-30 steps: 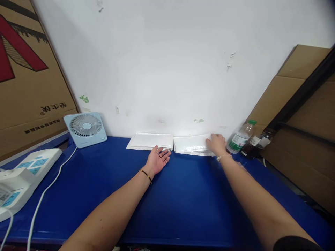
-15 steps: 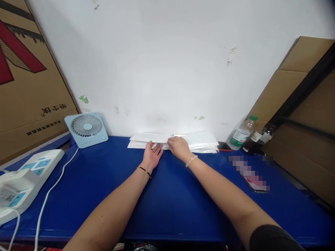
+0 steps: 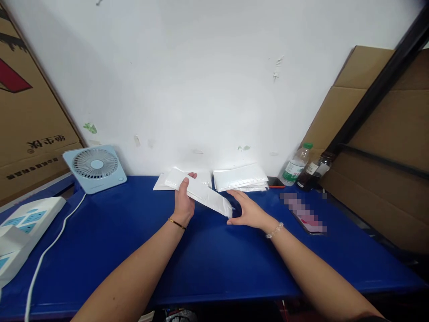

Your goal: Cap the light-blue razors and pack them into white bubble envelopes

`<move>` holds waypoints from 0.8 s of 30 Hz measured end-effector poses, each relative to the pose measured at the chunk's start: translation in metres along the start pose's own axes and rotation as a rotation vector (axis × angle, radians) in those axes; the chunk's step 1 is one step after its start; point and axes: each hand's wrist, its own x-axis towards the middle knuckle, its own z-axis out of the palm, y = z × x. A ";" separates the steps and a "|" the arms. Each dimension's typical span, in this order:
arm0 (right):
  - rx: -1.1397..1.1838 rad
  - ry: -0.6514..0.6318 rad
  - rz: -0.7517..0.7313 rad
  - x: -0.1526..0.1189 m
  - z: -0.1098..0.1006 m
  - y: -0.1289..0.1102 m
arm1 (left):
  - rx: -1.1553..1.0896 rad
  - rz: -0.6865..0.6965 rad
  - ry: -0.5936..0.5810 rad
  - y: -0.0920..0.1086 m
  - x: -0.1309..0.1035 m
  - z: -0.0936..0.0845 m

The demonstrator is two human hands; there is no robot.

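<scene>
My left hand [image 3: 183,205] is closed around a long white packet [image 3: 209,198], thumb on top and fingers beneath. The packet looks flat and slightly shiny, tilting down to the right, with a crinkled plastic-like end. Beside that end, my right hand [image 3: 250,212] is open, thumb and fingers apart and holding nothing; whether it touches the packet I cannot tell. Behind my left hand, more white packets [image 3: 159,182] lie against the wall, partly hidden. A second pile of white packets [image 3: 240,177] lies to the right, just beyond my right fingertips.
On the blue table [image 3: 208,268], a light-blue fan [image 3: 97,167] and a white power strip [image 3: 30,223] with a cable [image 3: 55,243] are on the left. At right are a green-capped bottle [image 3: 296,165], a dark bottle [image 3: 311,174] and phones [image 3: 304,217]. Cardboard [image 3: 375,156] borders the right side.
My left hand has taken hold of a white packet and lifted it off the left pile. My right hand has let go of the packets, moved right and nearer, and opened. The view has shifted slightly.
</scene>
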 end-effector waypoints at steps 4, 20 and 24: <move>0.058 -0.123 0.058 0.004 0.006 0.010 | 0.075 0.147 -0.121 0.014 -0.016 0.011; -0.152 -0.185 -0.022 0.006 0.013 0.006 | 0.419 0.433 -0.396 0.118 -0.012 0.023; -0.151 -0.196 -0.029 0.006 0.013 0.007 | 0.575 0.462 -0.505 0.135 -0.026 0.028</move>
